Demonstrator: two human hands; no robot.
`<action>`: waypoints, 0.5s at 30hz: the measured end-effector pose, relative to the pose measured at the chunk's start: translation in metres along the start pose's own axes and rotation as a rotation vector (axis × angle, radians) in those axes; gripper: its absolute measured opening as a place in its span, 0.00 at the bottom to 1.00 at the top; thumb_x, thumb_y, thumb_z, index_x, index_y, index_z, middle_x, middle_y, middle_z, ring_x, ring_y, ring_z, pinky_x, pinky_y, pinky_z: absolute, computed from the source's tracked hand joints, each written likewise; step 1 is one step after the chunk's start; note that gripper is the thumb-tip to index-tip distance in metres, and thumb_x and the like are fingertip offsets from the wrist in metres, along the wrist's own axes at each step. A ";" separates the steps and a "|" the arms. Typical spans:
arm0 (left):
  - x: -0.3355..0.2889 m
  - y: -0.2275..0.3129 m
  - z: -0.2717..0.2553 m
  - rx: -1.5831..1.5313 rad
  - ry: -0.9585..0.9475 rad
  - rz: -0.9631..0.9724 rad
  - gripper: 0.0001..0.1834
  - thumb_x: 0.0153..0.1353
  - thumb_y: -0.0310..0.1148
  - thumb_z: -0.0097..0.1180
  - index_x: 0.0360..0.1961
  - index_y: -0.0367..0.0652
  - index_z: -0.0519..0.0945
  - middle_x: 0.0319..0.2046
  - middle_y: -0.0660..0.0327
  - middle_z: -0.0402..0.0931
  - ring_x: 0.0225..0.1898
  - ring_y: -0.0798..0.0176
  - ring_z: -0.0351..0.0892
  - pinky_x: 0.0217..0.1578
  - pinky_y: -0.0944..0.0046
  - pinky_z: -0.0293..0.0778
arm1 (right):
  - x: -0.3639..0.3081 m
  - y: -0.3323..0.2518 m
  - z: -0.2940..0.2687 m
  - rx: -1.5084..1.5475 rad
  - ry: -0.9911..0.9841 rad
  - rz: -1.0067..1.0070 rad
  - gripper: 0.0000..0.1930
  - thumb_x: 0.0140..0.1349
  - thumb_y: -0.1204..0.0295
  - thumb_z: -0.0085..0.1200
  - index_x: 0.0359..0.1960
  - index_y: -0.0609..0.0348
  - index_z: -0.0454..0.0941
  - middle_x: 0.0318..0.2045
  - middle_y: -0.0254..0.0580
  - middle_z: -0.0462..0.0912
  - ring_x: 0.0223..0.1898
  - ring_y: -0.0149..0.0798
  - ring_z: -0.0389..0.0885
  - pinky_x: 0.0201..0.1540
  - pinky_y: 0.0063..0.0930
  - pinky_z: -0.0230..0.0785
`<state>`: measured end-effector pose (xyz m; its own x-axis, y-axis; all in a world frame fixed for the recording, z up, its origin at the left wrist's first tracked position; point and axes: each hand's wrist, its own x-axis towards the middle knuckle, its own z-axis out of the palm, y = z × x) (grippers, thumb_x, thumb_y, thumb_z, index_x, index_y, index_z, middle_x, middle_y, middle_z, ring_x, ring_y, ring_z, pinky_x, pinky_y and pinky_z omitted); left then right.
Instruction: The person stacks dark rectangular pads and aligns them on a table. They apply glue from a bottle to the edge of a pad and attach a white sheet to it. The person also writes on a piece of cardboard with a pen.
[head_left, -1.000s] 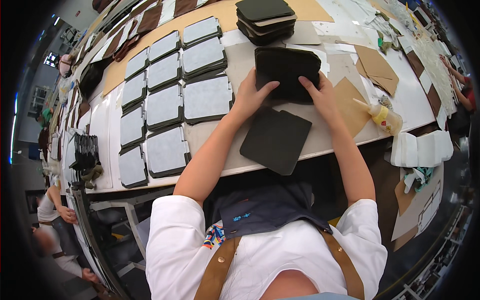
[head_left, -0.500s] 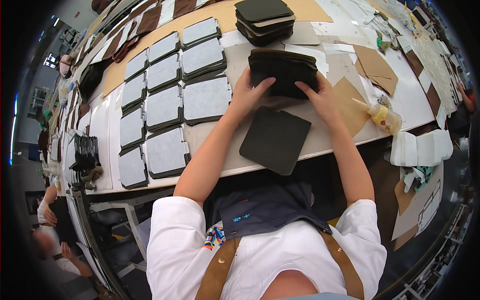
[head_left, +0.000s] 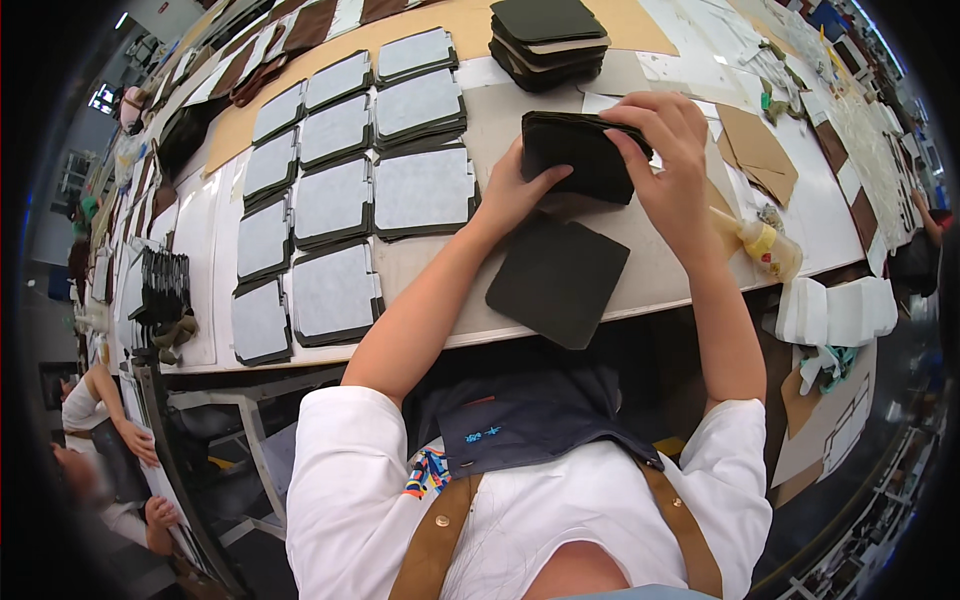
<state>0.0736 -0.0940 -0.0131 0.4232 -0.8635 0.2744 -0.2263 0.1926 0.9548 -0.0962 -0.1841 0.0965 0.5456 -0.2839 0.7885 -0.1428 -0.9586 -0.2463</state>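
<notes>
A thick stack of dark rectangular pieces (head_left: 578, 165) is held tilted up above the table. My left hand (head_left: 520, 190) grips its left side, thumb across the front face. At the top right corner, the fingers of my right hand (head_left: 665, 140) close over the edges, thumb in front; whether they pinch one piece or several is hard to tell. Below the stack, a single dark green square panel with rounded corners (head_left: 560, 282) lies flat, its near corner past the table's front edge. A taller pile of dark panels with some tan layers (head_left: 548, 45) stands behind.
Rows of stacks topped with pale sheets (head_left: 425, 192) cover the table's left part. On the right are a glue bottle (head_left: 770, 250), brown card sheets (head_left: 757, 148) and white folded pads (head_left: 838, 310) at the edge. Another person's hands (head_left: 145, 445) show at lower left.
My right hand has moved from the stack's right side up to its top right corner. The stack's front face has turned slightly. The left hand keeps its grip.
</notes>
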 end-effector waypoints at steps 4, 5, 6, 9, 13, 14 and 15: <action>-0.001 0.003 0.000 -0.025 -0.017 0.019 0.26 0.57 0.33 0.66 0.56 0.38 0.73 0.46 0.57 0.80 0.49 0.64 0.77 0.52 0.64 0.71 | 0.009 -0.002 0.014 -0.080 -0.090 -0.117 0.05 0.54 0.76 0.62 0.33 0.53 0.80 0.38 0.33 0.79 0.47 0.41 0.73 0.58 0.40 0.57; -0.001 0.004 0.000 -0.019 -0.016 0.020 0.26 0.57 0.33 0.66 0.56 0.38 0.73 0.46 0.57 0.80 0.48 0.64 0.77 0.52 0.64 0.71 | 0.009 -0.002 0.017 -0.084 -0.094 -0.115 0.05 0.54 0.76 0.61 0.33 0.53 0.80 0.37 0.33 0.78 0.47 0.41 0.73 0.58 0.39 0.56; -0.001 0.005 -0.001 -0.013 -0.015 0.022 0.26 0.57 0.33 0.67 0.56 0.38 0.73 0.46 0.57 0.80 0.48 0.64 0.77 0.52 0.64 0.71 | 0.010 -0.003 0.019 -0.088 -0.099 -0.113 0.05 0.55 0.76 0.61 0.33 0.53 0.80 0.37 0.33 0.78 0.47 0.40 0.73 0.58 0.39 0.56; -0.002 0.007 -0.001 -0.031 -0.018 0.030 0.27 0.57 0.34 0.67 0.55 0.38 0.73 0.46 0.57 0.80 0.48 0.64 0.78 0.52 0.64 0.72 | 0.014 -0.004 0.022 -0.103 -0.097 -0.112 0.05 0.55 0.76 0.61 0.32 0.53 0.79 0.37 0.32 0.78 0.46 0.40 0.73 0.58 0.38 0.55; -0.002 0.003 -0.001 -0.038 -0.015 0.038 0.27 0.57 0.35 0.68 0.55 0.38 0.73 0.45 0.57 0.80 0.47 0.63 0.78 0.51 0.64 0.72 | 0.020 -0.006 0.023 -0.116 -0.135 -0.128 0.05 0.55 0.76 0.61 0.32 0.53 0.78 0.36 0.32 0.77 0.46 0.40 0.73 0.58 0.38 0.55; -0.002 0.001 -0.002 -0.030 -0.015 0.048 0.28 0.57 0.35 0.68 0.55 0.38 0.73 0.45 0.56 0.80 0.47 0.62 0.78 0.51 0.63 0.72 | 0.022 -0.005 0.024 -0.121 -0.146 -0.133 0.05 0.55 0.76 0.61 0.32 0.53 0.78 0.36 0.32 0.77 0.46 0.40 0.73 0.58 0.38 0.55; -0.001 -0.001 -0.002 -0.022 -0.015 0.058 0.28 0.56 0.35 0.68 0.55 0.38 0.72 0.45 0.56 0.81 0.47 0.62 0.79 0.50 0.63 0.73 | 0.023 -0.005 0.025 -0.127 -0.158 -0.138 0.05 0.55 0.76 0.61 0.32 0.53 0.78 0.36 0.32 0.77 0.46 0.40 0.73 0.58 0.38 0.55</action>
<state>0.0751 -0.0929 -0.0141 0.3968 -0.8574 0.3277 -0.2307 0.2523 0.9397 -0.0625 -0.1852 0.1023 0.6880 -0.1529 0.7094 -0.1553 -0.9859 -0.0619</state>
